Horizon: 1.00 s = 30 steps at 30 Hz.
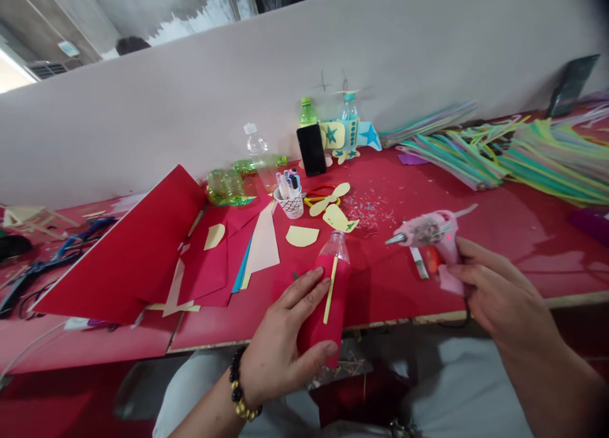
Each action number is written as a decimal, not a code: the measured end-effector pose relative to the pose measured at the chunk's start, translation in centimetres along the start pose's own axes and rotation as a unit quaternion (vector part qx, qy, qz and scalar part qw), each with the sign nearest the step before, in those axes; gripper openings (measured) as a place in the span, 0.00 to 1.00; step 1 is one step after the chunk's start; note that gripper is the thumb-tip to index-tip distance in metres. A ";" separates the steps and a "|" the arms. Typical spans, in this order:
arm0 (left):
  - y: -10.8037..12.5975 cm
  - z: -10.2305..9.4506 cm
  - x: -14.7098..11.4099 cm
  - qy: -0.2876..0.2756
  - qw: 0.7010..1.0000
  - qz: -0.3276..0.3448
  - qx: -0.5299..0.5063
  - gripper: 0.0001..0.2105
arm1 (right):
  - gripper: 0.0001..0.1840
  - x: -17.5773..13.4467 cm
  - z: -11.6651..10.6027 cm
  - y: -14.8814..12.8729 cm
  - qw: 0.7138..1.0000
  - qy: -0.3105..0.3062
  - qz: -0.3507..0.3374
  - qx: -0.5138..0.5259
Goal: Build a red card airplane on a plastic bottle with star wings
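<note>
My left hand (297, 327) presses on a clear plastic bottle (337, 248) wrapped in red paper, its fingers over the top and its thumb lower down. A narrow yellow strip (330, 291) lies along the red paper beside my fingertips. In my right hand (485, 283) is a pink glue gun (431, 232), held above the table to the right with its metal nozzle pointing left. A glue stick pokes out of its back end. Beyond the bottle's neck lie pale yellow paper cutouts (337, 216), one shaped like a propeller. A cream paper piece (302, 236) rests left of them.
A cup of pens (288, 203) stands mid-table, with a phone (311, 149) and a decorated bottle plane (351, 130) behind. Red board (128, 254) leans at left by paper sheets. Pipe cleaners (547, 159) pile up at right; a partition (190, 102) closes the back.
</note>
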<state>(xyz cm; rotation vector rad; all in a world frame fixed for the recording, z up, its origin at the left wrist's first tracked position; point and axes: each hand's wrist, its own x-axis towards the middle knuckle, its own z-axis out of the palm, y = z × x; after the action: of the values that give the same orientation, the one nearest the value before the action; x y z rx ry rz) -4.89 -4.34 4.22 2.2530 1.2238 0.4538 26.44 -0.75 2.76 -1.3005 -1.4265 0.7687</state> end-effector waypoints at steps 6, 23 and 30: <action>0.0 0.1 -0.2 -0.012 1.000 -0.001 0.011 0.47 | 0.12 -0.9 1.7 0.2 0.950 -0.127 0.108 0.263; -0.3 0.2 -0.8 -0.036 0.998 0.008 0.044 0.61 | 0.18 -1.3 2.5 0.1 0.992 -0.119 0.027 0.039; -0.3 0.2 -1.0 -0.042 0.998 0.000 0.055 0.61 | 0.14 -1.4 2.8 -0.5 0.988 -0.099 -0.059 -0.099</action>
<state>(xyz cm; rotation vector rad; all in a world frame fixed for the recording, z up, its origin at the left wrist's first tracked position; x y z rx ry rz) -5.51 -5.09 3.80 2.3395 1.2327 0.2965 23.46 -1.76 2.06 -1.3033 -1.7608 0.7053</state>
